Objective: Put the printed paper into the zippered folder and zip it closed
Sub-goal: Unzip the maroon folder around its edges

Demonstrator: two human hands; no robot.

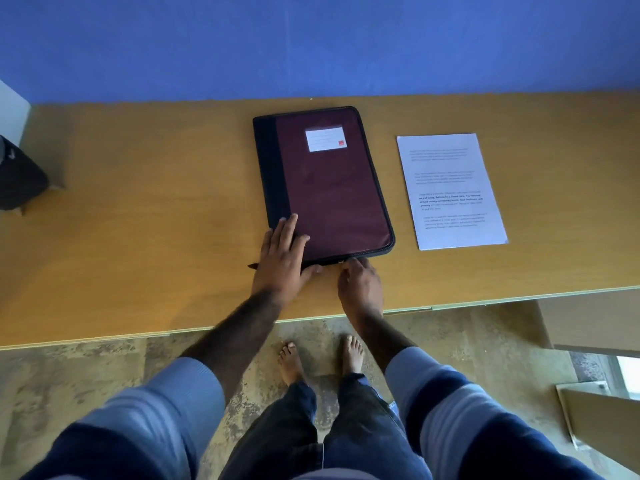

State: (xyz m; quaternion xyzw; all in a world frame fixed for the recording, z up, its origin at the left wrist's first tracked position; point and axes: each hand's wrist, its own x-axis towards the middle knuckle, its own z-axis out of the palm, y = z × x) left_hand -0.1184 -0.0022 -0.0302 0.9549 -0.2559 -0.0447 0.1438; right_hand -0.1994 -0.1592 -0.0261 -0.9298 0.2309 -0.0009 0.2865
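Observation:
A maroon zippered folder with a dark spine and a white label lies flat and closed in the middle of the wooden table. My left hand rests flat on its near left corner, fingers spread. At the folder's near edge, my right hand has its fingertips pinched at the small zipper pull. The printed paper, a white sheet with several text blocks, lies flat on the table to the right of the folder, apart from it.
A dark bag sits at the table's far left edge. A blue wall runs behind the table. Below the table's near edge are my bare feet on a mottled floor, with wooden boards at the lower right.

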